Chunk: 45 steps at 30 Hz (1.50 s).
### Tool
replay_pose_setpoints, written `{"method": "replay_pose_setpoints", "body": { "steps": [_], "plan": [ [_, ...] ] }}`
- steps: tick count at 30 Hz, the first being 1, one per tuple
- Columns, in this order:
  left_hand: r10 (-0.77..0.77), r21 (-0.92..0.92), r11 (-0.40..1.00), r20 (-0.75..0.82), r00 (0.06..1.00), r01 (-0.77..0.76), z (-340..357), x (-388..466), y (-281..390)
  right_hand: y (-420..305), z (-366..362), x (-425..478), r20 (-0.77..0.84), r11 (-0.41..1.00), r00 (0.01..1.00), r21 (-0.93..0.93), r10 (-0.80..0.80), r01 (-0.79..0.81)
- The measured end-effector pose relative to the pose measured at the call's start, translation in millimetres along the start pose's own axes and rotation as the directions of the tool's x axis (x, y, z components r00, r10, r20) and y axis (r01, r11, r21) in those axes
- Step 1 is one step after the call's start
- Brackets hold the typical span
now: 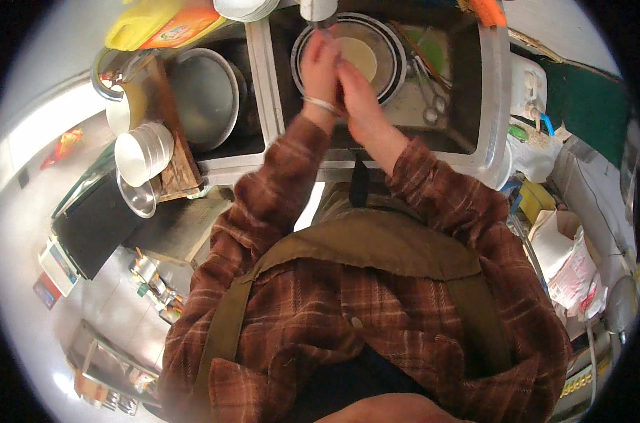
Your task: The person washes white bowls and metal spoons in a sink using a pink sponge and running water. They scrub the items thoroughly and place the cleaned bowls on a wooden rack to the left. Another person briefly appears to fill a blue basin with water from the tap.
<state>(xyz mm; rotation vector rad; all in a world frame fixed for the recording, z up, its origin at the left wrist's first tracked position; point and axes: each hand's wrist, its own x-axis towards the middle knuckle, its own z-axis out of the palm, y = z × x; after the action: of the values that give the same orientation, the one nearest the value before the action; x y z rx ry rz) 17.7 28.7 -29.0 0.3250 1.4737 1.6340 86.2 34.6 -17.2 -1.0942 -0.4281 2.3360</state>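
Observation:
My left hand [320,61] and my right hand [358,95] are pressed together below the white tap [318,10]. Their fingers overlap and blur, so whether anything lies between the palms is hidden. A pale band circles my left wrist. Beneath both hands a round metal basin [395,82] stands in the right sink bowl, with a pale round shape [358,55] inside it. Right of the basin lie metal scissors [431,100], thin brown sticks [416,50] and something green [432,53].
In the left sink bowl [254,140] sits a large metal basin [206,100]. White stacked bowls [145,153] and a small metal bowl [137,198] rest by a wooden board [174,127]. A yellow jug [161,26] lies behind. A white container [527,87] stands at right.

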Motion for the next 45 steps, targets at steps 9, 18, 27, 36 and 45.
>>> {"method": "replay_pose_setpoints", "body": {
  "steps": [9, 18, 27, 36, 45],
  "plan": [
    [0.209, 0.337, 0.908, 0.147, 0.967, -0.248, 17, -33, -42, -16, -46, 38, -0.038, 0.993, 0.994, 0.064, 0.105, -0.103],
    [0.294, 0.489, 0.8, 0.185, 0.938, -0.347, 6, -30, -48, -17, -39, 40, -0.075, 0.992, 0.989, 0.024, 0.125, -0.123],
    [-0.067, 0.117, 0.99, -0.057, 0.996, 0.073, -11, 3, -37, -1, -29, 16, -0.027, 0.979, 0.988, -0.129, 0.154, -0.156],
    [0.063, 0.433, 0.895, 0.115, 0.991, -0.107, -5, 5, -64, 6, -47, 25, -0.03, 0.998, 0.999, -0.053, 0.041, -0.042],
    [0.019, 0.674, -0.279, 0.716, 0.697, -0.684, -87, 28, -117, -35, -114, 56, -0.159, 0.909, 0.964, -0.394, -0.215, 0.138]
  ]
}}
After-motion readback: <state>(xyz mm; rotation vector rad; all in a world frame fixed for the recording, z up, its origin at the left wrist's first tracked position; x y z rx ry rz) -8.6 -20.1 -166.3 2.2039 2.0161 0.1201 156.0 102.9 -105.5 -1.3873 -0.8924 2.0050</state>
